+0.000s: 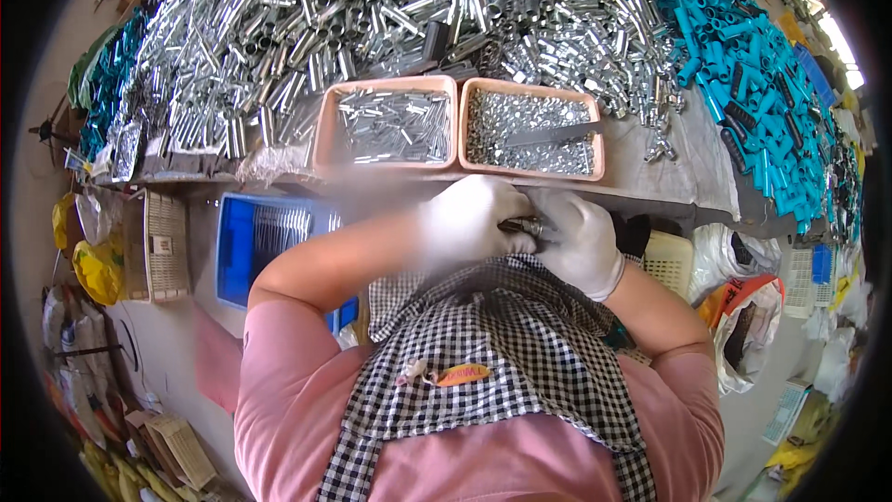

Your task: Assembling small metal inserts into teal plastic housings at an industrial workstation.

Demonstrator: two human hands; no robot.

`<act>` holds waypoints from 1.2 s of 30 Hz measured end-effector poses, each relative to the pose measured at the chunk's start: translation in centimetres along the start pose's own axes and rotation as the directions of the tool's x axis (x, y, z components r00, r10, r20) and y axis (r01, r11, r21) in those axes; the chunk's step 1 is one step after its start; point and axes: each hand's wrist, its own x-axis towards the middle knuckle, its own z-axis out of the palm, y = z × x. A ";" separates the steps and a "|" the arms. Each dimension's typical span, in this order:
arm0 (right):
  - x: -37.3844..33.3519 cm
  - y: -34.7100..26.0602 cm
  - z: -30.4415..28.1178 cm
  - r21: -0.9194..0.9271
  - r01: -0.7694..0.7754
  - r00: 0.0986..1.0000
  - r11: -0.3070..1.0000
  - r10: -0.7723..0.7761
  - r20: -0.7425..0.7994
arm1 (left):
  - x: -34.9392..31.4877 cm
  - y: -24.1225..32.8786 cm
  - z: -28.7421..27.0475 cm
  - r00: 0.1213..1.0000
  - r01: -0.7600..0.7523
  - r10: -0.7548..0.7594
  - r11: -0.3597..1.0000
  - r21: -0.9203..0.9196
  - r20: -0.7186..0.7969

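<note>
My left hand (467, 221), in a white glove, is closed in front of my apron at the table's near edge. Close against it is my right hand (583, 240), also gloved, with greyish fingertips curled inward. Between the fingers of both shows a small shiny metal part (526, 225), mostly covered, so its exact kind cannot be made out. Just beyond the hands stand two pink trays: the left tray (386, 85) holds thin metal pins, the right tray (531, 172) small metal pieces. A flat metal strip (555, 134) lies across the right tray.
Heaped metal tubes (307, 28) cover the table beyond the trays, with teal tubular parts (748, 84) piled at the right. Below the table edge are a blue crate (234, 246), a beige crate (167, 246) and plastic bags (734, 256).
</note>
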 end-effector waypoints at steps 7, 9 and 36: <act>0.4 -0.3 1.1 -0.095 0.259 0.957 0.961 -0.242 0.160 | -4.6 -0.4 -0.2 0.988 0.152 -0.151 0.961 -0.231 0.022; 0.0 -0.4 2.3 -0.038 0.293 0.936 0.955 -0.278 0.216 | -6.8 -1.3 0.6 0.978 0.205 -0.204 0.935 -0.291 0.034; -1.9 0.3 8.4 0.326 -0.445 0.877 0.834 0.331 0.349 | -28.9 -23.8 -1.0 0.032 0.981 -0.951 -0.030 0.193 -0.309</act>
